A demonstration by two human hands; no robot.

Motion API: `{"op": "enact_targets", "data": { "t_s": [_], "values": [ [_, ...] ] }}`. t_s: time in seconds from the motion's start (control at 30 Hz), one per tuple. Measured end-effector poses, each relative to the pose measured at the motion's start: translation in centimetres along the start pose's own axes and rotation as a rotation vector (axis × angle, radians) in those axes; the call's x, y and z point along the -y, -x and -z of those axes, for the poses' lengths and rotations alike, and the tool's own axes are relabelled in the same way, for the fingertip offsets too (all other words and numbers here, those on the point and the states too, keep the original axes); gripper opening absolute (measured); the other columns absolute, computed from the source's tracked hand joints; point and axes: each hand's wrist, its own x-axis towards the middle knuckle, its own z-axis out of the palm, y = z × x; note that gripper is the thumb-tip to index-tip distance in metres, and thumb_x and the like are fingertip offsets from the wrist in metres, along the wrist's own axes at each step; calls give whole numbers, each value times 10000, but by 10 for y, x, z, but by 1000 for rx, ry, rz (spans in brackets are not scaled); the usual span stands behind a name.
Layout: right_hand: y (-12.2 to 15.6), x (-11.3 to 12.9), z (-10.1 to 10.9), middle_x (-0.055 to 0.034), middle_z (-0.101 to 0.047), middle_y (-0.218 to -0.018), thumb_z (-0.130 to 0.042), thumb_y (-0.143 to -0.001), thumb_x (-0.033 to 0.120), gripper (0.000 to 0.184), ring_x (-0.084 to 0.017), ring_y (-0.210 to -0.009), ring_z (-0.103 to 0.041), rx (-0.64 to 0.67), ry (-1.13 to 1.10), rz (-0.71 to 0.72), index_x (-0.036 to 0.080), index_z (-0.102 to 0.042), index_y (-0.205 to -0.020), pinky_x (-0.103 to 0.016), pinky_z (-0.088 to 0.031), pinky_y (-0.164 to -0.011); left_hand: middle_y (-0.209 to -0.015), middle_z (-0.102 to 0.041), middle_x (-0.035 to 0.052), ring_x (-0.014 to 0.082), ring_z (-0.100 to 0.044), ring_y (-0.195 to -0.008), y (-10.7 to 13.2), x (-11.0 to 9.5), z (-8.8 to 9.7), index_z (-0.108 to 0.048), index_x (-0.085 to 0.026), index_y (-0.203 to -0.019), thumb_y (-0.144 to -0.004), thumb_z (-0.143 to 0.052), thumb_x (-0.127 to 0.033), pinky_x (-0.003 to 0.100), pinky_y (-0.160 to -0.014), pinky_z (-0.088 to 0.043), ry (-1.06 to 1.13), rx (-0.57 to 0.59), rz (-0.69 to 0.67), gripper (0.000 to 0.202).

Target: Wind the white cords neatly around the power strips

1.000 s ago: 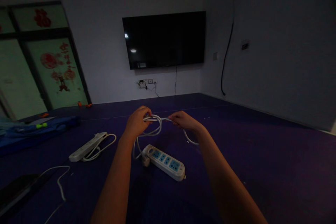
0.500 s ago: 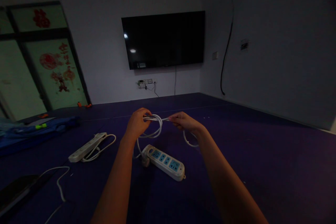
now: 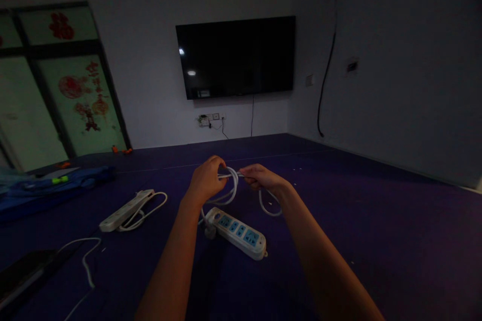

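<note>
A looped white power cord hangs between my two hands. My left hand is closed around the bundled loops. Close beside it on the right, my right hand pinches a stretch of the same cord, and a loose curve of it dangles below those fingers. Under the hands, a white power strip with blue socket faces lies at a slant on the purple floor. A pale plug sits at its left end, and the cord runs down to that end.
To the left lies a second white power strip with its own coiled cord. A dark flat device with a white cable is at the lower left. Blue cloth lies beyond. A television hangs on the far wall.
My left hand has moved slightly right, closer to my right hand, and the cord loops have shifted with it. The power strip below has stayed put.
</note>
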Motion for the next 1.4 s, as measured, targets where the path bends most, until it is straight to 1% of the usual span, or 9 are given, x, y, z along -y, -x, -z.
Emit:
{"op": "enact_targets", "data": {
  "t_s": [0.13, 0.27, 0.43, 0.6, 0.77, 0.97, 1.17, 1.3, 1.4],
  "values": [
    [-1, -1, -1, 127, -220, -481, -686, -665, 523, 467, -9, -390, -137, 44, -13, -3, 195, -357, -618, -197, -71, -404, -907, -598, 36, 186, -593, -820, 0, -6, -3, -529, -200, -849, -700, -607, -239, 293, -703, -447, -31, -21, -20, 172],
    [-1, -1, -3, 130, -222, -474, -681, -656, 550, 463, -10, -387, -130, 64, -2, -14, 187, -394, -634, -193, -78, -399, -941, -599, 36, 188, -599, -859, 1, -11, -5, -524, -206, -862, -701, -597, -218, 290, -716, -444, -36, 1, -25, 177],
    [0, 2, -11, 125, -266, -441, -686, -608, 603, 495, -17, -377, -171, 67, 102, 27, 141, -537, -703, -198, -123, -388, -966, -599, 31, 191, -603, -861, 0, -15, -7, -521, -212, -875, -721, -602, -243, 290, -707, -441, -40, 24, -30, 177],
    [-2, 4, -17, 104, -360, -450, -740, -579, 525, 488, -23, -380, -245, 28, 248, 36, 108, -623, -804, -202, -153, -384, -1010, -596, 28, 187, -596, -883, -1, -18, -10, -523, -220, -891, -710, -615, -179, 288, -728, -434, -73, 83, 15, 207],
    [-7, -2, -17, 105, -381, -444, -722, -612, 430, 375, -27, -369, -272, -25, 284, 34, 118, -633, -802, -191, -199, -371, -1013, -598, 16, 182, -574, -915, -2, -14, -13, -531, -225, -899, -708, -607, -117, 287, -748, -423, -88, 82, 13, 232],
    [-12, -6, -16, 104, -402, -422, -687, -607, 322, 252, -31, -357, -297, -46, 302, 58, 125, -617, -748, -187, -222, -365, -959, -601, 49, 220, -499, -983, -3, -12, -13, -571, -210, -834, -700, -613, -95, 334, -811, -405, -189, 18, -65, 181],
    [-13, -4, -18, 92, -425, -423, -664, -599, 279, 188, -35, -363, -319, -83, 306, 55, 131, -608, -701, -185, -237, -372, -889, -636, 50, 227, -518, -947, -3, -15, -14, -579, -223, -866, -728, -569, -79, 351, -803, -394, -226, 60, -63, 199],
    [-11, -2, -19, 90, -421, -433, -659, -612, 281, 179, -38, -378, -323, -80, 304, 56, 133, -606, -700, -186, -241, -387, -860, -631, 51, 226, -554, -915, -3, -14, -14, -596, -232, -864, -722, -600, -123, 337, -785, -397, -264, 40, -49, 179],
    [-11, -2, -18, 79, -446, -468, -656, -623, 276, 181, -41, -404, -343, -69, 346, 76, 128, -613, -718, -186, -250, -403, -824, -618, 39, 204, -579, -842, -3, -8, -13, -613, -235, -852, -711, -608, -146, 311, -746, -408, -216, 30, -17, 167]
  ]
}}
